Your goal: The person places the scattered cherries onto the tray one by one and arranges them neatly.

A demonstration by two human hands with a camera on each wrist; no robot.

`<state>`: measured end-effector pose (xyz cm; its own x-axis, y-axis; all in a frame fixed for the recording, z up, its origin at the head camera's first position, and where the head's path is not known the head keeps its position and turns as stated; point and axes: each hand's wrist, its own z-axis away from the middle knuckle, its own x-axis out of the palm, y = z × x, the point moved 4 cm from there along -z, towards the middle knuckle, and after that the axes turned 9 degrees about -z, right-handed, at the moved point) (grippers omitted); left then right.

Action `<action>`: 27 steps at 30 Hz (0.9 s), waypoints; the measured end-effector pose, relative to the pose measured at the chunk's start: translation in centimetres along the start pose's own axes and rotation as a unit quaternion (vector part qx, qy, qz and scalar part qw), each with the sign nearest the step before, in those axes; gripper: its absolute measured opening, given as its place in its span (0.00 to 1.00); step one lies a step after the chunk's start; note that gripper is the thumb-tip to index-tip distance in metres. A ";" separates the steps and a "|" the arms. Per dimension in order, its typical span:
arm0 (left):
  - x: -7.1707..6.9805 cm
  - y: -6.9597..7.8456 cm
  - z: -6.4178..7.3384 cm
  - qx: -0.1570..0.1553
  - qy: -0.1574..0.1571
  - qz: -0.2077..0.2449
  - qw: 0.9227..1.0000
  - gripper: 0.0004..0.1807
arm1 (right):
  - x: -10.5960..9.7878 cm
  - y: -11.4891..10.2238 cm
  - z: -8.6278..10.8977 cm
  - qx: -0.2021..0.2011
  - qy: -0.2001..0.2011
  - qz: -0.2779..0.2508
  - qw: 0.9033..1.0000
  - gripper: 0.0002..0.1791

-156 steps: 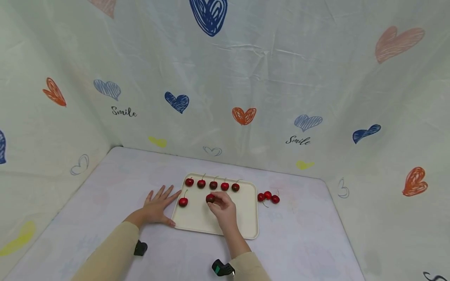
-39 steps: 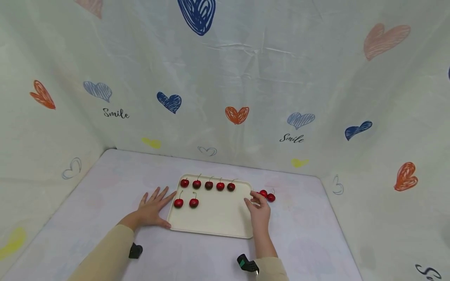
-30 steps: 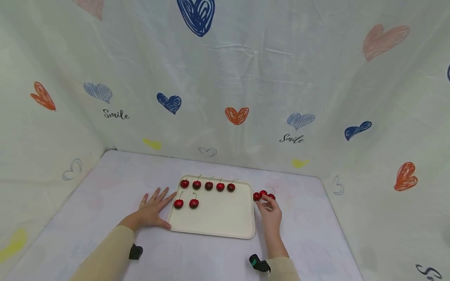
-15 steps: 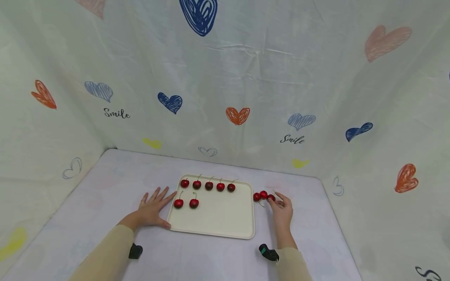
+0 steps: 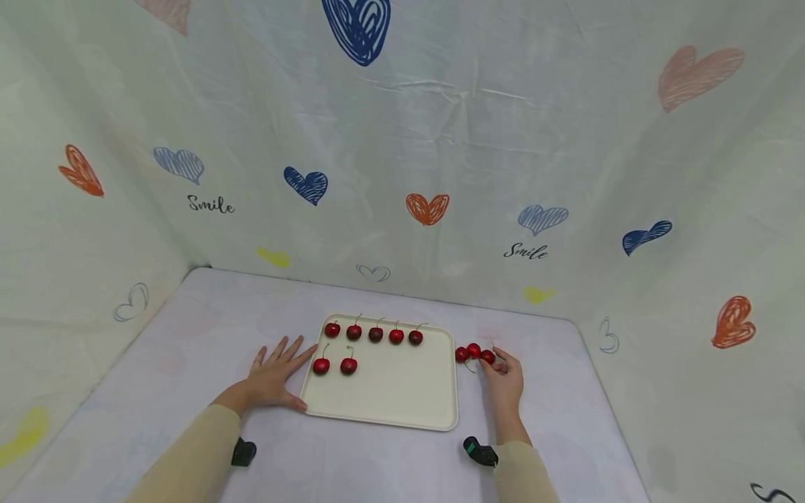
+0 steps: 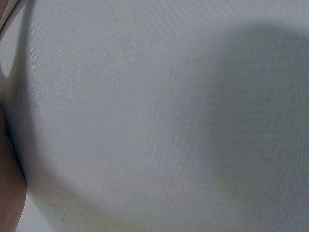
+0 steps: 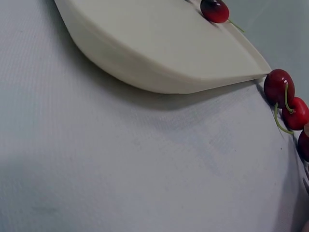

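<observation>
In the head view a cream tray [image 5: 402, 398] carries cherries: several in a back row, such as one dark cherry [image 5: 375, 334], and two in front, a left one [image 5: 321, 366] and a right one [image 5: 349, 365]. My left hand [image 5: 273, 377] lies with spread fingers at the tray's left edge. Right of the tray sit three loose cherries. My right hand [image 5: 505, 381] pinches the rightmost cherry [image 5: 487, 357] between thumb and forefinger; the right wrist view shows only a sliver of this cherry [image 7: 304, 145] at its edge.
The other two loose cherries, a dark one [image 5: 461, 355] and a brighter one [image 5: 474, 351], touch each other close to the tray's right rim. A white cloth [image 5: 534, 447] covers the table. Behind it hangs a curtain [image 5: 478, 161] printed with hearts.
My right hand set a cherry down in the tray's front row, then moved right to the loose cherries and took hold of the rightmost. My left hand stayed at the tray's edge.
</observation>
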<state>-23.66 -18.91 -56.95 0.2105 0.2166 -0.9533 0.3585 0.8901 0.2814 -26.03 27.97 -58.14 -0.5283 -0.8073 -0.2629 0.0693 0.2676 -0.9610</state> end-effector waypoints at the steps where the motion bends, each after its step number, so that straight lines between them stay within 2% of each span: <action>1: 0.1 -0.1 0.0 0.001 0.002 -0.004 1.000 0.66 | 0.1 0.0 0.0 0.000 -0.001 0.009 1.000 0.21; 7: 0.5 -0.6 -0.2 0.007 0.016 0.000 1.000 0.66 | 0.4 0.0 -0.2 -0.001 -0.015 0.047 0.999 0.21; 13: 0.5 -0.3 -0.1 -0.009 -0.002 -0.005 1.000 0.66 | 0.4 0.4 0.1 0.009 -0.014 0.052 0.999 0.21; 16: 0.4 -0.1 0.0 -0.008 0.000 -0.002 1.000 0.65 | 0.3 0.4 0.1 0.014 -0.010 0.047 0.999 0.21; 22: 0.1 0.1 0.1 -0.004 0.002 0.006 1.000 0.65 | -0.2 0.1 0.2 0.048 0.006 -0.014 0.999 0.21; 27: 0.0 0.1 0.0 -0.013 -0.004 -0.003 1.000 0.65 | -0.5 -0.4 0.2 0.072 0.018 -0.077 0.994 0.22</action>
<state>-23.58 -18.84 -56.91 0.2158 0.2076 -0.9541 0.3370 0.9013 0.2723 -25.61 28.09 -57.62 -0.5723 -0.8124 -0.1115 0.1046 0.0626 -0.9925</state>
